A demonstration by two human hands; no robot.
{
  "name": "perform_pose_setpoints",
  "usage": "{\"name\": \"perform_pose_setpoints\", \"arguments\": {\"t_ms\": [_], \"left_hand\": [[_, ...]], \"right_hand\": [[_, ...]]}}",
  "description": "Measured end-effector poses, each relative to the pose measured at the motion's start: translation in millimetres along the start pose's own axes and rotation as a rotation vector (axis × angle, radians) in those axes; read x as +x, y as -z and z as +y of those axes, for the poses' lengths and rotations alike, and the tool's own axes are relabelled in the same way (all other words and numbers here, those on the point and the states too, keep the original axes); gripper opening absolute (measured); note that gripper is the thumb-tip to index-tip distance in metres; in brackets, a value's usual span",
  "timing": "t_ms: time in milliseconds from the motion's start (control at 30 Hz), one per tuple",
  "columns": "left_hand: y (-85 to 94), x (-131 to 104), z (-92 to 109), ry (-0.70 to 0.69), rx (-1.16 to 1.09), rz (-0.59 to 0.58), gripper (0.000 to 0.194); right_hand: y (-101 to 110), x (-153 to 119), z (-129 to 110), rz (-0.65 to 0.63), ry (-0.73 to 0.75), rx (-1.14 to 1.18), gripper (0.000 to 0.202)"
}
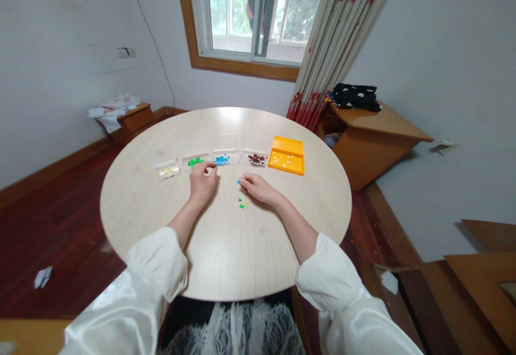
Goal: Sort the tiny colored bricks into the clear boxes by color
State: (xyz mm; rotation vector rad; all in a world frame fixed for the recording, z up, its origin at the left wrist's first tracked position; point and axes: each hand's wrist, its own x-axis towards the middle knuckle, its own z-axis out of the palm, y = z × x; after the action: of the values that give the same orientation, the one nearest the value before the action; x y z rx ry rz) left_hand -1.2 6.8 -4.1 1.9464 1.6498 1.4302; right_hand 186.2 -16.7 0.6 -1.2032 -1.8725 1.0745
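My left hand (202,183) is at the front edge of a clear box of blue pieces (221,160). Its thumb and forefinger curl together, with a speck of blue at their tips; whether they hold it I cannot tell. My right hand (257,187) pinches a small blue piece (238,181) above the table. Just below that hand lies a little cluster of green, yellow and dark pieces (242,203). Beside the blue box stand a clear box of green pieces (195,161) on the left and one of brown pieces (256,159) on the right.
A small clear box with yellow and white pieces (167,170) sits at the row's left end. At the right end is an open yellow case (286,156) with white pieces. The round table (226,258) stands near a window and a wooden cabinet (374,129).
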Motion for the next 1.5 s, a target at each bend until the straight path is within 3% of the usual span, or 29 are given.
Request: {"name": "perform_pose_setpoints", "arguments": {"t_ms": [100,300,767,933,1067,1233,1333,1500], "left_hand": [[-8.9,12,-1,-0.039,0.129,0.049,0.009],[-23.1,30,-6,0.016,0.229,0.055,0.01],[-26.3,35,-13,0.028,0.219,0.018,0.011],[-26.7,34,-12,-0.011,0.225,0.002,0.015],[-24.5,23,-5,-0.167,0.165,-0.082,0.018],[-23.4,11,7,-0.329,0.062,-0.272,0.017],[-24.7,9,11,-0.373,0.019,-0.353,0.019],[-27.3,8,13,-0.385,-0.002,-0.392,0.015]], "right_hand": [[-1,0,0,0.033,-0.011,0.02,0.025],[-3,-1,2,0.109,-0.032,0.079,0.032],[-5,2,8,0.137,-0.052,0.128,0.033],[-5,5,10,0.175,-0.073,0.256,0.028],[-3,11,15,0.26,-0.157,0.384,0.025],[1,16,19,0.31,-0.179,0.488,0.024],[2,16,19,0.303,-0.167,0.502,0.025],[1,17,22,0.279,-0.152,0.474,0.028]]}}
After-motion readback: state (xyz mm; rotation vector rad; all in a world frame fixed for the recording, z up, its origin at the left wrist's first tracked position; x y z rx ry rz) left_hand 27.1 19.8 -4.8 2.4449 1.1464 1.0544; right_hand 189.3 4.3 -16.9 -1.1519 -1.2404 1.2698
